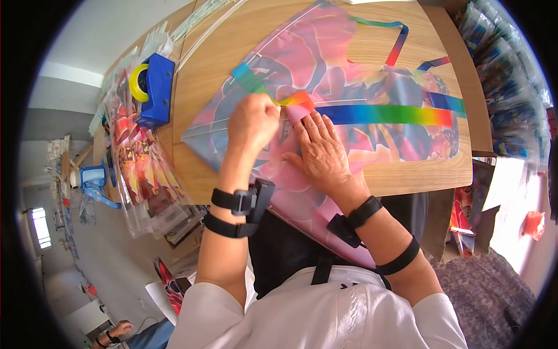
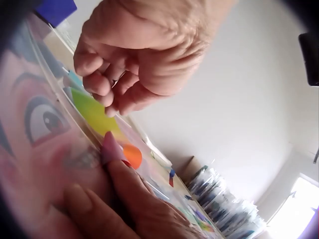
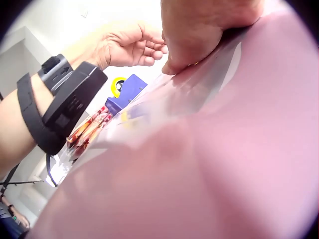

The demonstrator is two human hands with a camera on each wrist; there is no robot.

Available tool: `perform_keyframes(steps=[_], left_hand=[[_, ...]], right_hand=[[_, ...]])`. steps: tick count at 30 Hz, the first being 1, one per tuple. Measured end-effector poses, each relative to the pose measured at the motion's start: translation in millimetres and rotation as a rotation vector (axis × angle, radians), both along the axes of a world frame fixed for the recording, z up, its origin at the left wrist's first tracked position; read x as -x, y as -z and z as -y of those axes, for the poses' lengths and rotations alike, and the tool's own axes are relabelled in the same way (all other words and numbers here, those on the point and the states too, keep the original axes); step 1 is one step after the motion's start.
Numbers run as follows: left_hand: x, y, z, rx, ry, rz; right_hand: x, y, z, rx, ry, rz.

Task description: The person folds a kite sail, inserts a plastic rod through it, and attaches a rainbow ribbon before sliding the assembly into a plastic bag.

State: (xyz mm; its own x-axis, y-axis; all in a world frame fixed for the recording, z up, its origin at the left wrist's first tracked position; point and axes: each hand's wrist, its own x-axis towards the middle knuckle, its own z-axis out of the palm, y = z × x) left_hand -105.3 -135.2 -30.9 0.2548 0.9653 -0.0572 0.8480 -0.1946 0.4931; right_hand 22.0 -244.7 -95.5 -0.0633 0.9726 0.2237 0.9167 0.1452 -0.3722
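A pink and blue printed kite [image 1: 395, 142] with thin rods is spread on the wooden table [image 1: 383, 180]. Across it runs a rainbow ribbon [image 1: 383, 114], folded into a pink and orange loop [image 1: 301, 104] near the middle. My right hand [image 1: 322, 154] lies flat on the kite, its straight fingers pressing at this loop. Just left of it, my left hand [image 1: 253, 125] has its fingers curled close over the yellow-green stretch of ribbon [image 2: 94, 112]. Nothing shows inside the curled left fingers in the left wrist view. The ribbon's teal end [image 1: 247, 78] pokes out beyond that hand.
At the table's left stands a blue tape dispenser [image 1: 158, 90] with a yellow roll [image 1: 138, 83], beside bagged red prints [image 1: 133, 145]. White rods [image 1: 203, 35] lie at the far left. Plastic-wrapped packs [image 1: 503, 75] are stacked at the right. Another person's hand [image 1: 122, 328] shows lower left.
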Motion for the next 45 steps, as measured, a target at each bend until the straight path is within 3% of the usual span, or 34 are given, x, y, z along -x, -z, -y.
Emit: perform_keyframes(steps=[1, 4, 5, 10, 12, 14, 15, 18, 19, 26, 28, 30, 35, 37, 38, 40, 42, 44, 45], left_hand=[[3.5, 11.2, 3.8, 0.028, 0.163, 0.039], [-2.1, 39.7, 25.5, -0.141, 0.147, 0.246], [-3.4, 45.1, 31.3, -0.303, 0.219, 0.204], [-8.5, 57.8, 44.2, -0.375, 0.266, 0.139], [-4.7, 62.0, 46.2, -0.370, 0.255, 0.182], [2.4, 66.5, 48.2, -0.283, 0.248, 0.330], [1.0, 71.6, 48.9, -0.167, 0.181, 0.536], [7.0, 72.6, 55.9, -0.210, 0.207, 0.514], [3.9, 62.0, 60.4, -0.095, 0.154, 0.551], [-6.1, 63.6, 69.9, -0.018, 0.168, 0.675], [-6.8, 67.1, 69.8, -0.003, 0.163, 0.649], [-9.7, 68.8, 70.7, -0.180, 0.184, 0.476], [-11.3, 63.7, 71.0, -0.281, 0.259, 0.389], [-10.8, 65.6, 69.4, -0.324, 0.270, 0.385], [-9.8, 65.4, 68.3, -0.350, 0.313, 0.371], [-10.1, 59.2, 67.2, -0.383, 0.351, 0.356], [-12.4, 53.2, 71.0, -0.302, 0.319, 0.378], [-10.0, 58.5, 75.7, -0.188, 0.229, 0.379], [-10.3, 59.1, 77.7, -0.211, 0.222, 0.365]], right_hand=[[0.2, 0.3, 0.1, 0.011, 0.001, 0.009], [-0.7, 1.7, -0.4, -0.026, -0.015, -0.012], [0.4, 3.3, -0.8, -0.026, -0.011, -0.011], [1.1, 7.9, 0.2, -0.059, 0.014, 0.079], [-0.5, 7.5, -1.0, -0.121, 0.000, -0.093], [-4.9, 5.7, 1.1, -0.084, -0.013, -0.085], [-3.9, 6.9, 1.6, -0.121, -0.001, -0.103], [2.3, 8.9, 1.3, -0.139, -0.013, -0.110], [2.6, 7.3, 2.3, -0.138, -0.008, -0.122], [0.3, 8.8, 0.4, -0.047, 0.011, -0.040], [-0.8, 10.6, 0.1, -0.084, 0.005, -0.031], [-1.3, 12.0, -0.1, -0.107, 0.004, -0.032], [-3.3, 8.4, -0.3, -0.113, 0.003, -0.081], [-9.1, 3.6, -2.9, -0.156, -0.033, -0.310], [-13.1, 0.9, -4.2, -0.160, -0.035, -0.310], [-20.4, -4.3, -8.3, -0.200, 0.030, -0.792], [-22.1, -11.9, -15.9, -0.276, 0.118, -0.719], [-21.5, -23.5, -25.7, -0.173, 0.266, -0.727], [-22.0, -19.6, -33.2, -0.293, 0.235, -0.527]])
